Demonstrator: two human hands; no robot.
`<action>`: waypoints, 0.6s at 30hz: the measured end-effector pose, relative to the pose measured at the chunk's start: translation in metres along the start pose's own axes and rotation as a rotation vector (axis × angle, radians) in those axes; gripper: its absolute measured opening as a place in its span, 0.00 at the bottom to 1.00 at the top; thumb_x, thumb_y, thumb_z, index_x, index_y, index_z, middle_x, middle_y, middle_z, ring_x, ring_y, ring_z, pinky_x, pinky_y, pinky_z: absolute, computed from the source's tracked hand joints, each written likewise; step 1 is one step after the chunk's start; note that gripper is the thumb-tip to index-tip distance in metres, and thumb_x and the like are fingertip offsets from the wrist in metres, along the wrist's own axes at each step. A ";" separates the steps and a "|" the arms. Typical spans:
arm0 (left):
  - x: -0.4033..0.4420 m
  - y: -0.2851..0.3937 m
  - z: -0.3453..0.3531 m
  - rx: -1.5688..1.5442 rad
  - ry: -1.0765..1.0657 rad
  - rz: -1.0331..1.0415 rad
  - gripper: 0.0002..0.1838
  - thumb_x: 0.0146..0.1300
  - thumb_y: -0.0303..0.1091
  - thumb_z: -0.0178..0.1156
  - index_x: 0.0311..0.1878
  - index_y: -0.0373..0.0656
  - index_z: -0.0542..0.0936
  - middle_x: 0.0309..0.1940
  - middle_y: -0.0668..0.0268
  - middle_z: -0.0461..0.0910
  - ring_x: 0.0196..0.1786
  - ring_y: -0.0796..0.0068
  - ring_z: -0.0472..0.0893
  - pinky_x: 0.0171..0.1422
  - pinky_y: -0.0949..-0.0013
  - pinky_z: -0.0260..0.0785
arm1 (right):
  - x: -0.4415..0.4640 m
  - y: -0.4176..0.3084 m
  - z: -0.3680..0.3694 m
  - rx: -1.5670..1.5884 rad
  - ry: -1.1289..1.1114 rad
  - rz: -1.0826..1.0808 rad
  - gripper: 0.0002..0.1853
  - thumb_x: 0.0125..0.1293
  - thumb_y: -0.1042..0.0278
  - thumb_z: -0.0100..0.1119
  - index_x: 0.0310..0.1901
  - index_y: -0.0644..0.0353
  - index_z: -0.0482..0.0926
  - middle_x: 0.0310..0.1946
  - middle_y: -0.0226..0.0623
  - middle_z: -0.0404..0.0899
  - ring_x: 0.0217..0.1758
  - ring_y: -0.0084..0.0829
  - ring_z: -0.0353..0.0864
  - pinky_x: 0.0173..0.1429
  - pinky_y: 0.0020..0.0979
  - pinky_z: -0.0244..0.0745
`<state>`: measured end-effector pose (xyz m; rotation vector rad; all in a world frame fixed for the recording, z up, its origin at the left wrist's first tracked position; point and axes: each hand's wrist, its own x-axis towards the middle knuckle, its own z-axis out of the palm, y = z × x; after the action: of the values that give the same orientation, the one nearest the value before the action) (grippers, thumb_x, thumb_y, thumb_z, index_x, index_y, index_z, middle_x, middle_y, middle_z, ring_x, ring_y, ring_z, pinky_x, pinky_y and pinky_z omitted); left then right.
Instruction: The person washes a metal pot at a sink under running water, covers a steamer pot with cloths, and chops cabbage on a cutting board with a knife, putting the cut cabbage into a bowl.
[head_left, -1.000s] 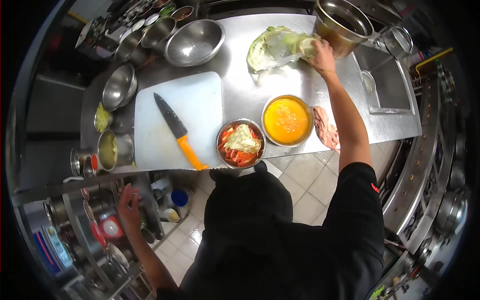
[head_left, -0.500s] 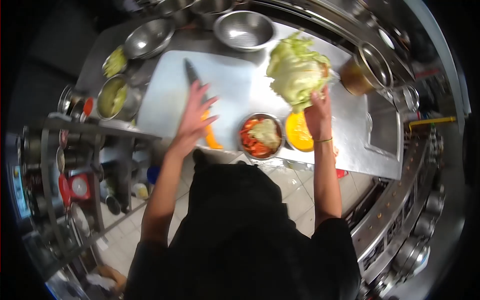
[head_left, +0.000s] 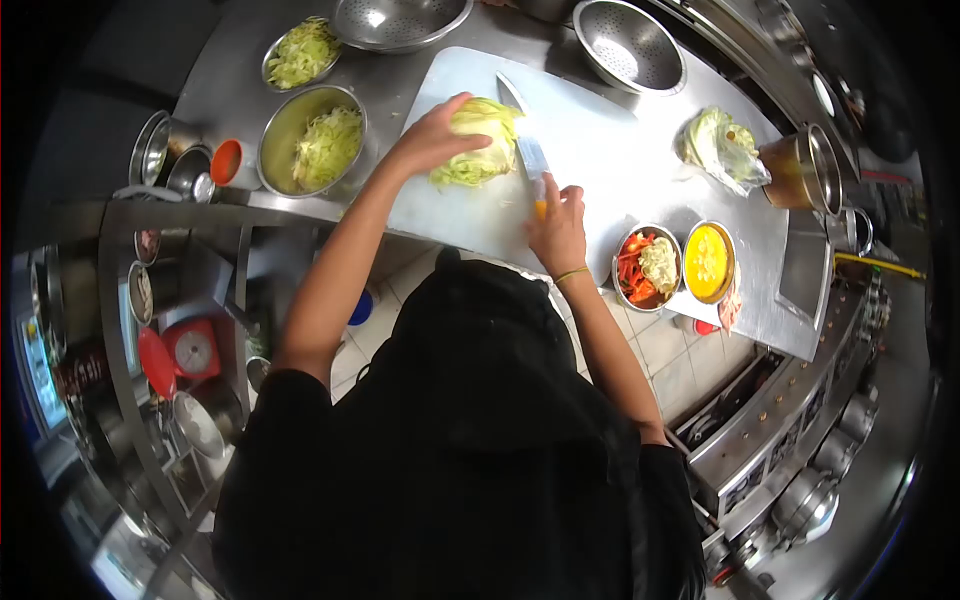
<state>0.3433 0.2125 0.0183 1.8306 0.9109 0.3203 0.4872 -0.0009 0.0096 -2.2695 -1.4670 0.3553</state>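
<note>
A head of lettuce (head_left: 478,140) rests on the white cutting board (head_left: 455,215), and my left hand (head_left: 435,140) grips its left side, fingers spread over the top. My right hand (head_left: 558,225) is wrapped round the orange handle of a large knife (head_left: 527,135). The blade lies just right of the lettuce and points away from me. Right of the board stand a bowl of red strips with a pale topping (head_left: 648,266) and a bowl of yellow liquid (head_left: 709,262). Pinkish meat (head_left: 731,306) lies beside them, partly hidden.
Shredded greens fill a small bowl (head_left: 301,53) and a deeper pot (head_left: 312,140) at the left. Colanders (head_left: 630,46) stand at the back. A bagged lettuce (head_left: 722,150) and a tall pot (head_left: 803,170) are at the right, near the sink (head_left: 805,265).
The lettuce came out of the right-hand area onto the board. My left hand moved onto it, and my right hand let go of it and took hold of the knife. The view has shifted.
</note>
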 end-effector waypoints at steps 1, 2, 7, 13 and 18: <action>0.010 0.011 0.003 0.198 -0.057 0.052 0.47 0.47 0.48 0.72 0.70 0.47 0.63 0.65 0.55 0.68 0.66 0.59 0.69 0.67 0.64 0.63 | -0.001 0.004 0.002 -0.011 0.011 0.017 0.40 0.49 0.71 0.68 0.65 0.54 0.62 0.48 0.55 0.64 0.52 0.55 0.70 0.56 0.47 0.70; 0.008 0.029 0.008 0.308 -0.055 0.079 0.42 0.49 0.47 0.71 0.67 0.49 0.67 0.66 0.58 0.67 0.65 0.56 0.70 0.66 0.61 0.65 | -0.003 0.009 0.000 0.056 0.032 0.120 0.39 0.49 0.72 0.66 0.65 0.54 0.62 0.47 0.56 0.64 0.50 0.55 0.72 0.55 0.47 0.71; 0.017 0.032 0.030 0.280 0.010 0.389 0.26 0.56 0.43 0.65 0.57 0.46 0.73 0.58 0.60 0.69 0.59 0.58 0.73 0.61 0.60 0.67 | -0.044 0.041 -0.013 0.015 0.106 0.248 0.27 0.53 0.71 0.62 0.57 0.60 0.68 0.33 0.51 0.75 0.34 0.45 0.80 0.39 0.40 0.77; 0.024 0.006 0.052 0.242 0.338 0.658 0.14 0.63 0.38 0.55 0.50 0.44 0.76 0.49 0.60 0.70 0.51 0.57 0.70 0.55 0.57 0.63 | -0.076 0.041 -0.032 0.581 0.077 0.466 0.12 0.64 0.75 0.52 0.48 0.66 0.68 0.19 0.37 0.74 0.13 0.23 0.73 0.16 0.27 0.67; 0.007 0.019 0.064 0.335 0.425 0.710 0.11 0.61 0.34 0.54 0.46 0.45 0.76 0.47 0.60 0.70 0.49 0.60 0.70 0.52 0.56 0.58 | -0.055 -0.009 -0.081 0.404 0.084 0.206 0.07 0.65 0.77 0.48 0.41 0.65 0.62 0.19 0.48 0.75 0.16 0.40 0.77 0.21 0.40 0.69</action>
<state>0.3943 0.1708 0.0052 2.4169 0.5734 1.0836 0.4917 -0.0644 0.0847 -2.0779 -1.0130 0.5558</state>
